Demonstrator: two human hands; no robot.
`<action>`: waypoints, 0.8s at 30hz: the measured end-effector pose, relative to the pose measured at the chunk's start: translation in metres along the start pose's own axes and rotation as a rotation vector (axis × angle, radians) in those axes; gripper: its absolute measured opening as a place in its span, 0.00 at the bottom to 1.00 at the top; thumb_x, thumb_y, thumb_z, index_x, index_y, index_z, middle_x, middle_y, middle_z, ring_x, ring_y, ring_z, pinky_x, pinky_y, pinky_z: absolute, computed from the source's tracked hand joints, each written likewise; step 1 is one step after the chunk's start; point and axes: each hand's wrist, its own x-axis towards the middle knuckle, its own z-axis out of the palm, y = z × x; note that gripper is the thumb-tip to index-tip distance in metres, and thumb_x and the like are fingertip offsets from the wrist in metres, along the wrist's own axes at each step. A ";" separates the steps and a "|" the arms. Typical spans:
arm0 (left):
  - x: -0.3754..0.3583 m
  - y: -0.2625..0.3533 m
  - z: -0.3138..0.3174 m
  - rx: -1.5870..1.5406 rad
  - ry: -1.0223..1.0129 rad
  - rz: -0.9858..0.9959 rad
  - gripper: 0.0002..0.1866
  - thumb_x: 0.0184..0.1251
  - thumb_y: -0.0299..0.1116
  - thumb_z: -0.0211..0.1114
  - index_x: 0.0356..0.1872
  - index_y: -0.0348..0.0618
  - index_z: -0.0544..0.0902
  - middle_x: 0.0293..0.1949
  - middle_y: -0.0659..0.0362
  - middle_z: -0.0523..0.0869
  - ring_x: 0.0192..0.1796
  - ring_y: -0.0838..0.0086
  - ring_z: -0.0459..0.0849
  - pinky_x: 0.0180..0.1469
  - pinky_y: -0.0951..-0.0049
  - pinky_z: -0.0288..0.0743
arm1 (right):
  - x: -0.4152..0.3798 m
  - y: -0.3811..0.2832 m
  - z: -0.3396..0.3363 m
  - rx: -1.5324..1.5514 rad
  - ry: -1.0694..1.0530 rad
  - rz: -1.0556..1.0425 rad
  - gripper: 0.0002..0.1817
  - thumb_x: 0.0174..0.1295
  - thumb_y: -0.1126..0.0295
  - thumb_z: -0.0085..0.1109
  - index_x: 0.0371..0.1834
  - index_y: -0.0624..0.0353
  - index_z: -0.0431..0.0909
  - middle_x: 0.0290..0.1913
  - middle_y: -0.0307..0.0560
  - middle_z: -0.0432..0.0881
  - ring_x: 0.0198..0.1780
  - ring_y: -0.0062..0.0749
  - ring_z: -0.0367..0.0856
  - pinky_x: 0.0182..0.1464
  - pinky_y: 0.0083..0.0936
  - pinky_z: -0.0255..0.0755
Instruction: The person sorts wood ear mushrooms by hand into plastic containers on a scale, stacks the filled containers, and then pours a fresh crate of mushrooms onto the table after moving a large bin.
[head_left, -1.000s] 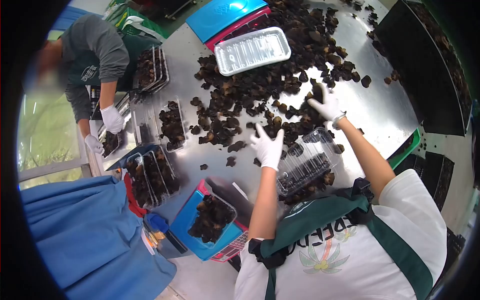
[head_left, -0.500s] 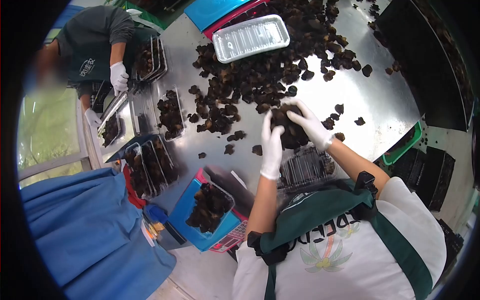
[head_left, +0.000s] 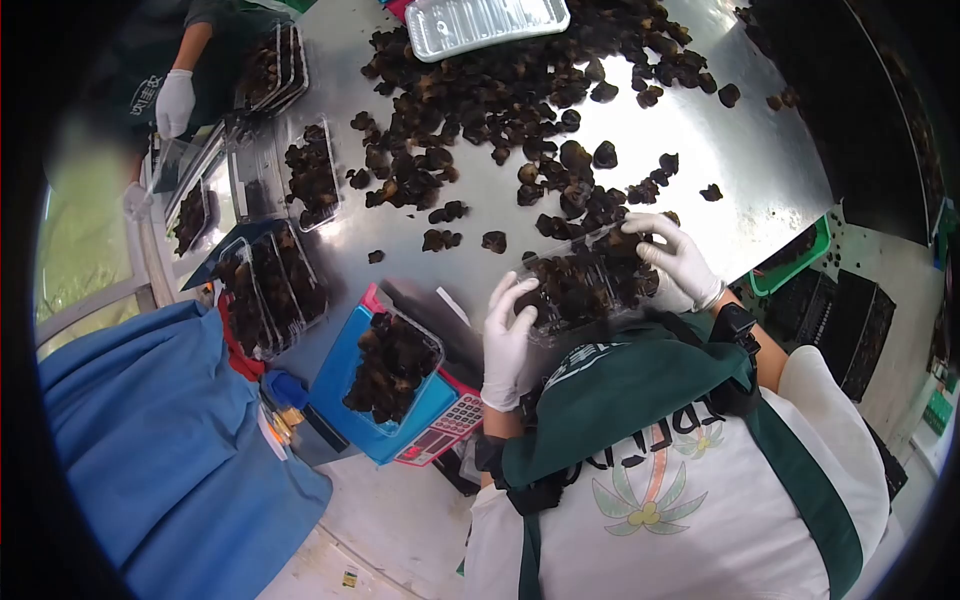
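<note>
A clear plastic tray filled with dark fungus pieces (head_left: 585, 285) sits at the table's near edge, in front of my chest. My left hand (head_left: 512, 325), in a white glove, has its fingers curled at the tray's left end. At the tray's right end is my right hand (head_left: 680, 258), also gloved, its fingers bent over the rim and the pieces there. Beyond the tray spreads a large pile of dark fungus pieces (head_left: 480, 110). Left of my left hand, another filled tray (head_left: 393, 368) rests on a blue and pink scale (head_left: 440, 430).
An empty clear tray (head_left: 485, 25) lies at the back. More filled trays (head_left: 272, 285) stand on the left, near a co-worker's gloved hand (head_left: 175, 103). A black crate (head_left: 840, 110) and a green basket (head_left: 795, 262) are on the right. Blue cloth (head_left: 180, 450) hangs front left.
My hands have lowered from a clump of pieces to the tray and moved apart to its two ends. The tray now holds fungus pieces. The view has shifted, and the co-worker's hands have moved.
</note>
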 end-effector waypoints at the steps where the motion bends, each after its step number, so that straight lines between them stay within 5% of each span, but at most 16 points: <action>1: 0.002 0.001 -0.005 0.022 0.027 0.001 0.20 0.55 0.20 0.53 0.51 0.41 0.78 0.61 0.50 0.70 0.66 0.66 0.64 0.66 0.69 0.55 | 0.005 0.011 -0.006 0.210 0.041 0.199 0.18 0.54 0.69 0.60 0.49 0.59 0.74 0.49 0.43 0.75 0.49 0.30 0.75 0.54 0.27 0.69; 3: 0.014 -0.011 -0.016 0.076 0.080 0.055 0.20 0.57 0.21 0.55 0.52 0.40 0.77 0.59 0.51 0.73 0.65 0.67 0.66 0.65 0.70 0.57 | 0.023 0.025 -0.022 -0.238 0.018 -0.042 0.15 0.59 0.69 0.56 0.49 0.58 0.76 0.47 0.43 0.77 0.49 0.23 0.76 0.51 0.21 0.69; 5: 0.042 -0.022 -0.026 0.049 0.166 0.105 0.22 0.57 0.25 0.60 0.56 0.41 0.74 0.58 0.47 0.72 0.62 0.59 0.68 0.64 0.65 0.60 | 0.048 0.007 -0.028 -0.154 0.168 0.247 0.17 0.58 0.67 0.56 0.50 0.58 0.76 0.48 0.46 0.77 0.49 0.28 0.77 0.52 0.23 0.69; 7: 0.068 -0.010 -0.028 0.361 0.217 0.128 0.30 0.54 0.32 0.65 0.61 0.42 0.68 0.59 0.45 0.69 0.62 0.55 0.67 0.64 0.63 0.60 | 0.080 0.019 -0.033 -0.263 0.243 0.113 0.22 0.56 0.64 0.58 0.54 0.58 0.73 0.49 0.51 0.77 0.52 0.35 0.75 0.53 0.26 0.69; 10: 0.108 -0.010 0.001 0.540 0.035 0.066 0.47 0.43 0.42 0.72 0.67 0.44 0.59 0.60 0.41 0.65 0.61 0.50 0.66 0.62 0.59 0.61 | 0.112 0.040 -0.006 -0.933 0.146 0.054 0.49 0.39 0.52 0.67 0.67 0.55 0.55 0.56 0.65 0.65 0.55 0.59 0.67 0.58 0.43 0.64; 13: 0.134 0.007 0.042 0.777 -0.004 -0.037 0.47 0.43 0.35 0.70 0.68 0.49 0.55 0.55 0.44 0.67 0.56 0.49 0.69 0.59 0.57 0.64 | 0.119 0.043 0.044 -1.020 -0.004 0.105 0.46 0.41 0.65 0.62 0.68 0.45 0.53 0.60 0.62 0.60 0.55 0.60 0.66 0.58 0.49 0.61; 16: 0.168 -0.021 0.058 0.431 0.075 0.086 0.36 0.51 0.18 0.60 0.65 0.45 0.61 0.48 0.49 0.74 0.48 0.60 0.77 0.53 0.68 0.71 | 0.138 0.074 0.075 -0.699 0.170 -0.058 0.33 0.43 0.75 0.59 0.59 0.51 0.65 0.57 0.61 0.62 0.56 0.57 0.66 0.59 0.41 0.64; 17: 0.175 -0.028 0.060 -0.200 0.027 0.049 0.32 0.50 0.14 0.60 0.60 0.42 0.66 0.49 0.54 0.76 0.48 0.70 0.78 0.51 0.73 0.73 | 0.146 0.073 0.074 -0.542 0.201 -0.069 0.30 0.44 0.78 0.58 0.56 0.53 0.69 0.58 0.61 0.62 0.56 0.56 0.67 0.58 0.37 0.65; 21: 0.157 -0.010 0.046 -0.183 -0.049 0.025 0.29 0.49 0.11 0.56 0.56 0.41 0.68 0.50 0.59 0.76 0.49 0.77 0.76 0.51 0.78 0.72 | 0.133 0.019 0.056 -0.205 -0.028 0.233 0.23 0.44 0.79 0.55 0.49 0.62 0.70 0.44 0.57 0.76 0.50 0.46 0.75 0.53 0.32 0.68; 24: 0.112 0.015 0.037 -0.280 -0.119 0.016 0.28 0.50 0.11 0.51 0.56 0.41 0.69 0.48 0.61 0.75 0.49 0.78 0.75 0.51 0.79 0.71 | 0.095 0.016 0.053 -0.138 -0.044 -0.006 0.21 0.47 0.76 0.60 0.47 0.63 0.70 0.43 0.54 0.77 0.48 0.40 0.77 0.51 0.28 0.69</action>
